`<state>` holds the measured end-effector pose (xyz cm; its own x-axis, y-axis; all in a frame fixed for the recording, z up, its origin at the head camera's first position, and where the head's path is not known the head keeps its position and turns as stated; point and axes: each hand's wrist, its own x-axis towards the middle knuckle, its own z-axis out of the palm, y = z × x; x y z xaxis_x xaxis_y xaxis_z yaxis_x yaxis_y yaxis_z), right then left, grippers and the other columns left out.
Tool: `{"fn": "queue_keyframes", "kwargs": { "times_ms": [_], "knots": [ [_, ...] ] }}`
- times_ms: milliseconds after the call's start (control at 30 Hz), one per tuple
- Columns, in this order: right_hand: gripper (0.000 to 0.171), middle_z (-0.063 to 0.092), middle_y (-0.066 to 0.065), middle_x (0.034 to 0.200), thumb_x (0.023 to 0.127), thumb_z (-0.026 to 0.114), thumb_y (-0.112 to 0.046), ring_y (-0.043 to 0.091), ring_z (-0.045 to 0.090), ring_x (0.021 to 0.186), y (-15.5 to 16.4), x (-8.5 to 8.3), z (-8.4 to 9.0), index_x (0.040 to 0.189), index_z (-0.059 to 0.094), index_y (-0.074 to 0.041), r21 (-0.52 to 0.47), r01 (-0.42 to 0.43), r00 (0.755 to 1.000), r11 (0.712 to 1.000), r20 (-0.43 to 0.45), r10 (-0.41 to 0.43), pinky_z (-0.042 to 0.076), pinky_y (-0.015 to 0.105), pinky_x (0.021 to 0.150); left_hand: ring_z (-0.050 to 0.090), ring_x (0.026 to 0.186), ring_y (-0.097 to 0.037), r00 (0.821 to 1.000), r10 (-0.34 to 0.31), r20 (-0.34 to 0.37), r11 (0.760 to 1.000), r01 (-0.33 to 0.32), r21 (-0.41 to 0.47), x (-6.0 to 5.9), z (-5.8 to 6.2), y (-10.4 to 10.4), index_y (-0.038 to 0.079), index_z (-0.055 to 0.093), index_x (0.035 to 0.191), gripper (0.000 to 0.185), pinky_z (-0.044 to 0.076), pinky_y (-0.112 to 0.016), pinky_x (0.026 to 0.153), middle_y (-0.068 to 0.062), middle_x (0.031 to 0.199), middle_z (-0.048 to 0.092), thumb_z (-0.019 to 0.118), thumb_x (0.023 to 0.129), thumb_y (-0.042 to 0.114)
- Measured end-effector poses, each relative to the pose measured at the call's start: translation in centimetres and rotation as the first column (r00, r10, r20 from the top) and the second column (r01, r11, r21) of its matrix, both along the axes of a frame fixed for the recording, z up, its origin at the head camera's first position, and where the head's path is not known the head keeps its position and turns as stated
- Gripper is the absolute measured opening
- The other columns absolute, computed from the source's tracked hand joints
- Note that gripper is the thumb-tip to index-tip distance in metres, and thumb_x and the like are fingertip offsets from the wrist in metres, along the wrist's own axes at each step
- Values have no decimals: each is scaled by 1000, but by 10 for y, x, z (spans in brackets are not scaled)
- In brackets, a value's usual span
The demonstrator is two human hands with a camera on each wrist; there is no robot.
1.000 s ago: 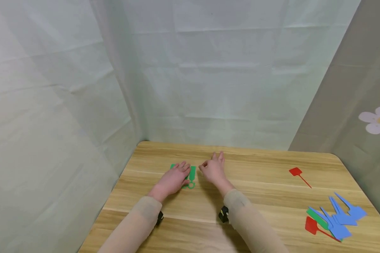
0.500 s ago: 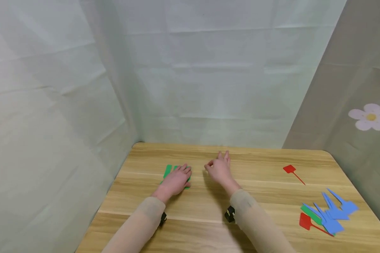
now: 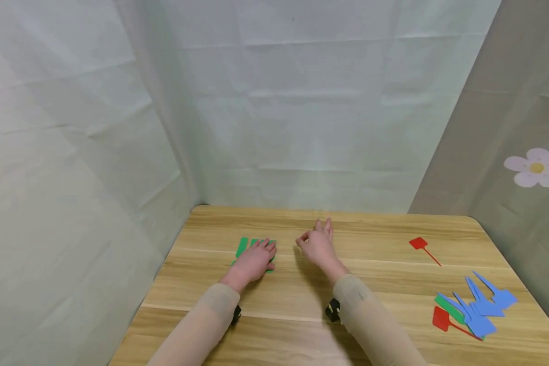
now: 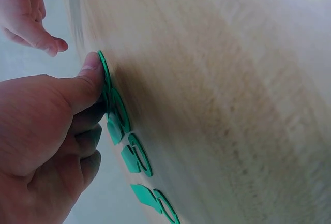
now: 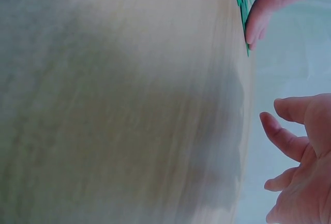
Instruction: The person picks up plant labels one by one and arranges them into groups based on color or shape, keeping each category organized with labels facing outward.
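Several flat green tags (image 3: pixel 241 246), each with a ring at its near end, lie in a row on the left half of the table. My left hand (image 3: pixel 254 259) rests over the right part of the row, fingers extended and hiding part of it. In the left wrist view its thumb (image 4: pixel 92 66) touches the ring of the end tag (image 4: pixel 103 64). To the right, my right hand (image 3: pixel 317 246) is held close over the wood. The right wrist view shows its thumb and forefinger apart, with nothing between them.
A red T-shaped tag (image 3: pixel 418 243) lies right of my right hand. Nearer the right edge is a loose pile of blue T-shaped tags (image 3: pixel 480 325), with a green strip (image 3: pixel 448 308) and another red tag (image 3: pixel 440 318). Cloth walls (image 3: pixel 302 127) stand behind and beside the table (image 3: pixel 279 335).
Early on, my left hand shifts right over the end green tag, uncovering tags on its left. My right hand moves slightly right, away from the row. Over the last half second both stay still.
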<state>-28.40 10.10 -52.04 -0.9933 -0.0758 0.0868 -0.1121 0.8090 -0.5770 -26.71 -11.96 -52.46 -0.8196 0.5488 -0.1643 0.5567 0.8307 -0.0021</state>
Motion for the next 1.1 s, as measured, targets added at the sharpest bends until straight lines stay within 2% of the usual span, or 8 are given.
{"fn": "queue_keyframes", "kwargs": {
  "times_ms": [200,367,567,700,833,967,1100],
  "knots": [
    [24,25,39,166,104,72,-30,58,-3,159,2,3,-1,100,83,-9,8,19,1000,1000,14,-19,3,64,130,32,159,-30,1000,7,29,1000,-7,5,0,2,-1,4,50,159,59,25,-46,130,-11,168,42,64,107,26],
    [23,28,41,164,104,72,-28,60,-3,158,5,5,0,100,83,-9,-3,-4,1000,1000,5,4,4,66,129,33,158,-33,999,12,41,999,-14,48,2,7,-4,1,52,157,60,27,-48,129,-14,167,44,67,104,25],
    [23,31,40,164,104,71,-28,61,-3,157,25,9,1,103,83,-8,34,-25,1000,999,5,25,3,68,128,34,157,-35,999,-1,43,998,-2,65,1,8,-6,-1,51,157,61,27,-49,129,-16,166,44,66,105,26],
    [21,45,37,157,104,70,-26,60,5,157,47,15,4,102,83,-9,61,-49,999,997,-12,50,4,68,128,35,157,-34,999,1,42,998,-4,63,2,8,-4,0,52,157,62,27,-48,129,-15,166,44,68,103,27],
    [19,56,36,147,104,70,-23,62,15,155,75,25,9,102,82,-8,81,-80,996,993,-31,83,10,72,125,35,157,-34,999,0,39,998,-2,63,3,9,-2,1,52,157,61,27,-48,129,-15,166,44,67,104,26],
    [18,51,39,151,105,69,-21,68,20,150,105,40,13,106,80,-6,94,-94,995,991,-14,96,21,76,121,33,158,-34,999,0,44,998,-3,69,4,9,-1,1,51,158,60,26,-48,129,-15,167,43,67,105,25],
    [20,49,38,152,106,68,-21,67,24,149,133,59,17,110,80,-6,86,-75,997,993,12,74,30,76,117,33,158,-34,999,0,47,997,-3,73,5,9,-1,0,51,158,59,26,-48,129,-15,167,42,66,106,23]
  ]
}}
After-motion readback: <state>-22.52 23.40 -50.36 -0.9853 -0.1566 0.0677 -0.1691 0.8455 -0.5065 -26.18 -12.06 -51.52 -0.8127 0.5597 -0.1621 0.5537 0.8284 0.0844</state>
